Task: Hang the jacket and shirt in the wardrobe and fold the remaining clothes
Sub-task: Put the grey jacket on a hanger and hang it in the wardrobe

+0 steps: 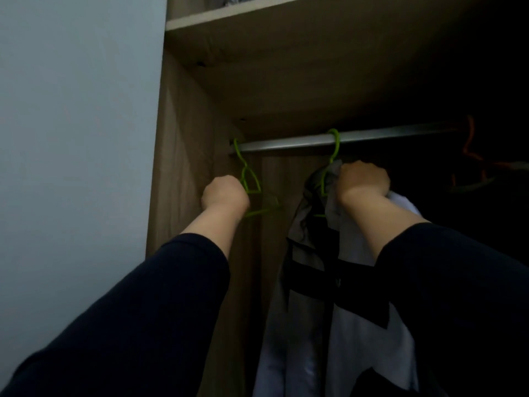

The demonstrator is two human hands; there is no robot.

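White jacket (357,325) hangs lengthwise down from rail (286,143).

Your view is dim and soft throughout, pale light on the wall (80,110) at left, wardrobe (183,173) interior sinking to near black at right, orange hanger (472,156) barely readable there, your sleeves blurred at the lower edges, wide-angle bend along the shelf (229,15).

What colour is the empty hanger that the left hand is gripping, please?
Bright green; the empty hanger, gripped by the left hand, shows in the head view.
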